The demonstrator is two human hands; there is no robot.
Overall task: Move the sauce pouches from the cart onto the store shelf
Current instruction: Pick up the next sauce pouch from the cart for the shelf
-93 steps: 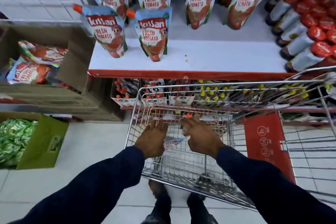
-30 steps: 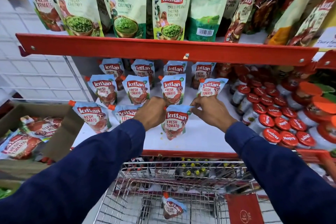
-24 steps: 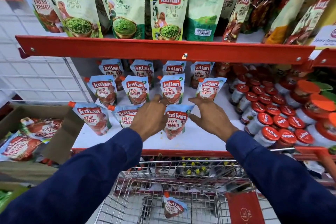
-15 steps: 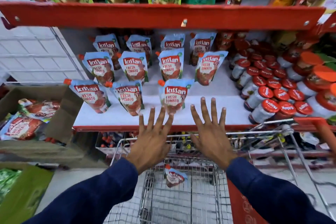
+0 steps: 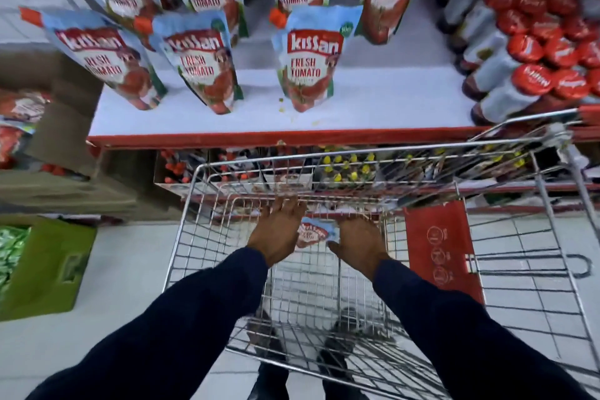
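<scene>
One blue-and-red sauce pouch (image 5: 314,232) lies low in the wire cart (image 5: 357,155), between my two hands. My left hand (image 5: 276,235) rests at its left edge with the fingers stretched forward and apart. My right hand (image 5: 356,240) covers its right edge, fingers curled down and hidden, so a grip cannot be confirmed. Above the cart, several Kissan Fresh Tomato pouches stand in rows on the white shelf (image 5: 373,107) with a red front lip. The nearest pouch (image 5: 310,62) stands upright near the middle of the shelf front.
Red-lidded jars (image 5: 532,52) fill the shelf's right side. A cardboard box (image 5: 65,127) with red packets sits left of the shelf and a green box (image 5: 48,269) lies on the floor. The cart's red flap (image 5: 438,253) is right of my hands. Bottles (image 5: 344,169) line the lower shelf.
My hands let go of a pouch on the shelf front, drew back and dropped into the cart. They are now on either side of the last pouch there. My view tilted downward.
</scene>
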